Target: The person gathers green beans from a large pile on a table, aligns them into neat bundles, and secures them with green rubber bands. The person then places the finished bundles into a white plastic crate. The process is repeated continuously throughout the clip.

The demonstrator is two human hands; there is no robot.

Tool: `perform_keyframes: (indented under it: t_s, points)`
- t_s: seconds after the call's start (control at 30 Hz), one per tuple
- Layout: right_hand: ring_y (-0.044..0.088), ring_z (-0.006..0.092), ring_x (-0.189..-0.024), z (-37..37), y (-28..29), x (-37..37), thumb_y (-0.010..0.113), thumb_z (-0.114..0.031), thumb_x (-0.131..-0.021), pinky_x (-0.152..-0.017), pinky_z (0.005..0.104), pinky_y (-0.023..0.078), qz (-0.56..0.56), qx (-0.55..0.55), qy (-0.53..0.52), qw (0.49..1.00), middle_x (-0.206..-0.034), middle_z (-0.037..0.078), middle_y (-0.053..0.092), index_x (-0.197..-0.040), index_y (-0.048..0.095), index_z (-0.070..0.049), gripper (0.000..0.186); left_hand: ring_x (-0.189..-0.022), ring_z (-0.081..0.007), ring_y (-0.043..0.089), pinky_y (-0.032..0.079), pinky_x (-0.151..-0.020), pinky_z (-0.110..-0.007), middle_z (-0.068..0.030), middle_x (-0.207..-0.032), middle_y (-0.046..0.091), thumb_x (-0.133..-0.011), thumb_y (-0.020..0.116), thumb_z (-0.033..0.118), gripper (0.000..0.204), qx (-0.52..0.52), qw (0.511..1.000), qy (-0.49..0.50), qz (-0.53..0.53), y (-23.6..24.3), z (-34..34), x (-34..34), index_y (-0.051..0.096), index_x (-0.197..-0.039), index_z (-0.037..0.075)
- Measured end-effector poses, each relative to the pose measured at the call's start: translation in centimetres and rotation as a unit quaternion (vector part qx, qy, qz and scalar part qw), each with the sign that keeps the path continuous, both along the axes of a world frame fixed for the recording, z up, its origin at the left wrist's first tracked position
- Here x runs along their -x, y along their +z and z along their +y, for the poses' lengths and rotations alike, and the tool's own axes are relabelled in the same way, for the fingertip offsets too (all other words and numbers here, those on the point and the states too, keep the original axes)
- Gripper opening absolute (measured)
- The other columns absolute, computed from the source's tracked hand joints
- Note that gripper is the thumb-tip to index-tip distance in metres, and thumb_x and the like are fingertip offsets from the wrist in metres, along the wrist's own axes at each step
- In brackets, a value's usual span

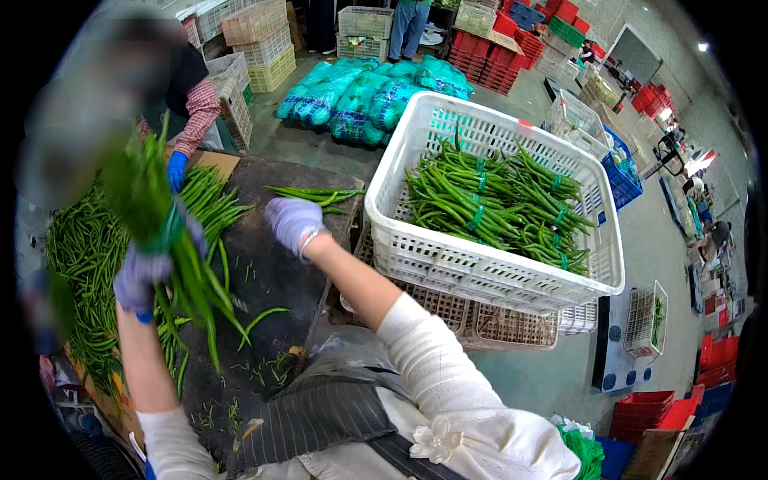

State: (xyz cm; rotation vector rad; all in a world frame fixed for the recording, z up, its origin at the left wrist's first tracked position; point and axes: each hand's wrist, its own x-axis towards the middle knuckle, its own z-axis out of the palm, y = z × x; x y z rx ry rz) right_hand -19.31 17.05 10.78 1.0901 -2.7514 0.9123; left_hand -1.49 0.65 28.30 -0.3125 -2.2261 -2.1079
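Note:
My left hand [144, 276], in a pale purple glove, is closed round a bunch of long green chili peppers [152, 188]. A green band [166, 232] circles the bunch, which is held upright and tilted above the dark tabletop [264, 180]. My right hand [293, 226], gloved alike, is over the table's right part with its fingers curled in. A few loose chili peppers [320, 194] lie right beside its knuckles; whether its fingers hold any is hidden. A large heap of loose chili peppers [88, 264] covers the table's left side.
To my right, a white plastic crate [496, 276] with banded chili bunches [496, 200] rests on stacked crates [512, 324]. Across the table is a co-worker's blue-gloved hand [177, 170]. Teal filled sacks [360, 100] lie on the floor beyond. Pepper scraps [276, 368] litter the tabletop.

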Motion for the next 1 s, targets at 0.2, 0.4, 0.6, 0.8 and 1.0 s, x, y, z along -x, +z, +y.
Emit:
perform_keyframes:
  t_s: [0.2, 0.4, 0.6, 0.8, 1.0]
  points:
    - [0.063, 0.0386, -0.086, 9.1, -0.2, -7.3, 0.05, -0.035, -0.095, -0.075, 0.0452, 0.05, -0.188, 0.102, 0.019, 0.977, -0.089, 0.016, 0.066, -0.095, 0.063, -0.011, 0.027, -0.107, -0.0216, 0.059, 0.046, -0.094, -0.035, -0.0111, -0.119, 0.062, -0.067, 0.08, 0.024, 0.073, 0.243, 0.969, -0.01, 0.04, 7.4, 12.1, 11.7, 0.052, -0.13, 0.001]
    - [0.062, 0.0396, -0.091, 18.2, -2.4, -12.5, 0.047, -0.043, -0.096, -0.078, 0.0469, 0.049, -0.286, 0.116, -0.1, 0.946, -0.096, 0.018, 0.067, -0.104, 0.065, -0.011, 0.038, -0.115, -0.0352, 0.057, 0.046, -0.098, -0.04, -0.0213, -0.125, 0.058, -0.065, 0.082, 0.033, 0.08, 0.61, 0.773, -0.109, 0.138, 6.6, 31.0, 25.9, 0.049, -0.132, 0.004]
    - [0.063, 0.0354, -0.091, 24.8, -9.4, -17.3, 0.052, -0.039, -0.095, -0.078, 0.0428, 0.05, -0.243, 0.056, -0.184, 0.951, -0.098, 0.014, 0.067, -0.105, 0.067, -0.013, 0.032, -0.1, -0.034, 0.066, 0.052, -0.086, -0.046, -0.0183, -0.11, 0.068, -0.082, 0.061, 0.035, 0.04, 0.719, 0.65, -0.145, 0.199, -5.8, 40.7, 40.4, 0.069, -0.108, 0.006]
    - [0.062, 0.0319, -0.098, 28.6, -8.0, -19.9, 0.047, -0.034, -0.097, -0.084, 0.0386, 0.05, -0.327, 0.098, -0.247, 0.907, -0.111, 0.009, 0.066, -0.11, 0.067, -0.018, 0.029, -0.14, -0.0341, 0.033, 0.032, -0.111, -0.042, -0.0211, -0.154, 0.026, -0.079, 0.059, 0.013, 0.078, 0.703, 0.697, -0.111, 0.093, -17.5, 44.4, 39.1, 0.024, -0.148, 0.003]
    - [0.063, 0.0311, -0.097, 26.1, -6.5, -18.3, 0.049, -0.031, -0.096, -0.081, 0.039, 0.051, -0.279, 0.025, -0.156, 0.947, -0.109, 0.01, 0.066, -0.107, 0.068, -0.016, 0.027, -0.137, -0.0365, 0.034, 0.031, -0.112, -0.046, -0.0181, -0.148, 0.035, -0.083, 0.059, 0.02, 0.069, 0.587, 0.786, -0.146, 0.13, -13.8, 39.0, 38.1, 0.034, -0.146, 0.012]
